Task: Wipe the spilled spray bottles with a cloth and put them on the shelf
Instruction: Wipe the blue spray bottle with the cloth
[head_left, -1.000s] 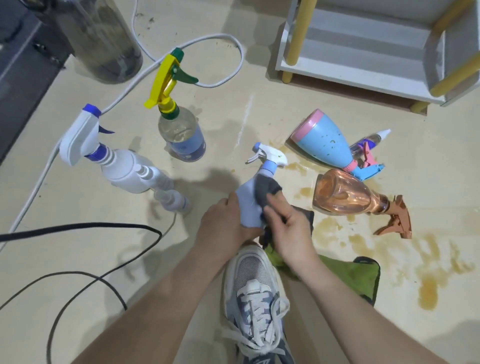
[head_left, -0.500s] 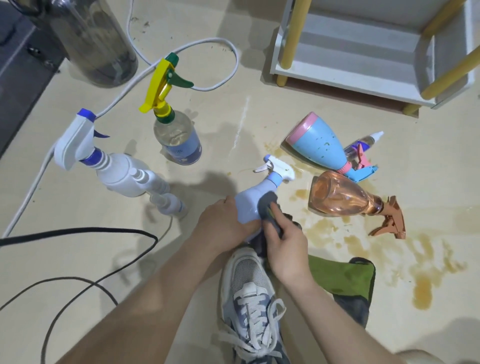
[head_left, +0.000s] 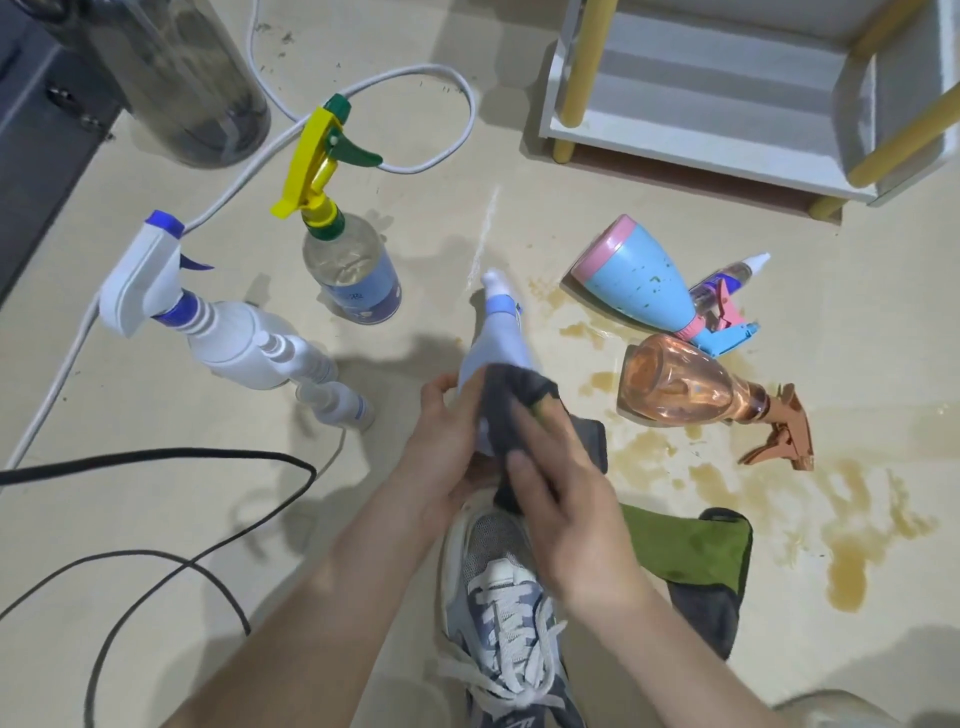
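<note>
left hand (head_left: 447, 441) is clamped round the small pale lavender plastic spray bottle (head_left: 496, 343), holding it nozzle-away above the floor, I guess to steady it while the right hand (head_left: 561, 499) grips the dark grey cloth (head_left: 514, 400) against its side; the white shelf with yellow posts (head_left: 701, 150) is well apart

soft, fairly bright indoor light comes from overhead onto the pale floor (head_left: 156, 493). diffuse shadows pool around the standing bottles (head_left: 353, 270) and ahead of the hands. small highlights gleam on the orange bottle (head_left: 685, 389). motion smears the right hand (head_left: 561, 499), its cloth (head_left: 514, 405) and the spray bottle (head_left: 498, 338) in the left hand (head_left: 447, 452). the shelf (head_left: 701, 104) bows at the floor's far right corner.
</note>
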